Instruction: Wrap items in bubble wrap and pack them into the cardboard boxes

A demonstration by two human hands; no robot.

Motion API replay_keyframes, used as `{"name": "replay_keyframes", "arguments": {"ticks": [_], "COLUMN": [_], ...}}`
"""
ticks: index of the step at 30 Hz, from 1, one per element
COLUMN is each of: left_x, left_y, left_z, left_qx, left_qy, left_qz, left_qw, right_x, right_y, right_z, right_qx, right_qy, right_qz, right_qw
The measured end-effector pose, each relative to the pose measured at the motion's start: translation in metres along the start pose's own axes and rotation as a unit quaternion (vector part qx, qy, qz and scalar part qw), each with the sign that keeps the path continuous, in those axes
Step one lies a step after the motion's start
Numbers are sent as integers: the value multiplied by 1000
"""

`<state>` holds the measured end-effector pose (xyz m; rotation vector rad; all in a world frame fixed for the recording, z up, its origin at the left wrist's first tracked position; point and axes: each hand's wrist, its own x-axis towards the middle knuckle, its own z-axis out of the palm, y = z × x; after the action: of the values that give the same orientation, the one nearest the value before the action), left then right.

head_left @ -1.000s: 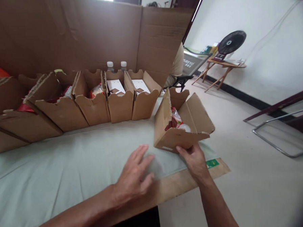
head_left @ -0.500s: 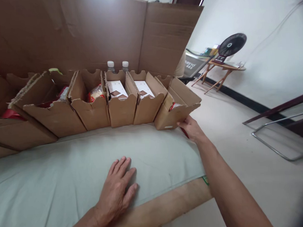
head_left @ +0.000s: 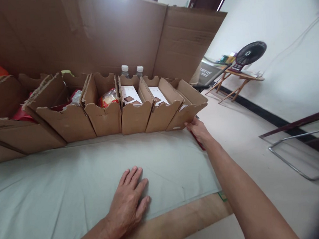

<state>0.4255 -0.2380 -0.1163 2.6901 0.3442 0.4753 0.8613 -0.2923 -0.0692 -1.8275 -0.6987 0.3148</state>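
Note:
My left hand point(head_left: 127, 199) lies flat on the pale green cloth point(head_left: 79, 173), fingers spread, holding nothing. At the right end of a row of open-topped cardboard boxes, my right hand point(head_left: 199, 130) grips the lower right corner of the last cardboard box point(head_left: 184, 116). Its thumb is at the front face; the other fingers are mostly hidden along the side. Under that hand shows a red strip point(head_left: 199, 141), its kind unclear. The neighbouring cardboard box point(head_left: 159, 117) stands against the last one and holds a white carton point(head_left: 158, 95).
Further left, a box holds a clear-and-red packet point(head_left: 109, 98), another a red item point(head_left: 24, 114). Two white-capped bottles point(head_left: 125, 70) stand behind the row, before a tall cardboard panel point(head_left: 117, 36). A black fan point(head_left: 248, 53) sits on a wooden folding table point(head_left: 242, 75) beyond.
The last box has shifted left and back, closing up against its neighbour, with my right hand moving along. My left hand stays on the cloth. The whole view has shifted slightly.

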Motion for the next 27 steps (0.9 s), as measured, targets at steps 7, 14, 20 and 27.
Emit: {"name": "replay_keyframes", "arguments": {"ticks": [7,14,20,27], "left_x": [1,1,0,1], "left_y": [2,1,0,2], "left_z": [-2,1,2,-1], "left_qx": [26,31,51,15], "left_qy": [-7,6,9,-10], "left_qz": [2,3,7,-8], "left_qw": [1000,999,999,1000], "right_x": [1,-7,-18,-60], "right_y": [-7,-23,-28,-85], "right_z": [11,17,16,19], "right_qx": [-22,-20,-44,-95], "right_qy": [13,-7,29,108], "right_qz": [48,55,28,-101], "right_qw": [998,998,998,984]}}
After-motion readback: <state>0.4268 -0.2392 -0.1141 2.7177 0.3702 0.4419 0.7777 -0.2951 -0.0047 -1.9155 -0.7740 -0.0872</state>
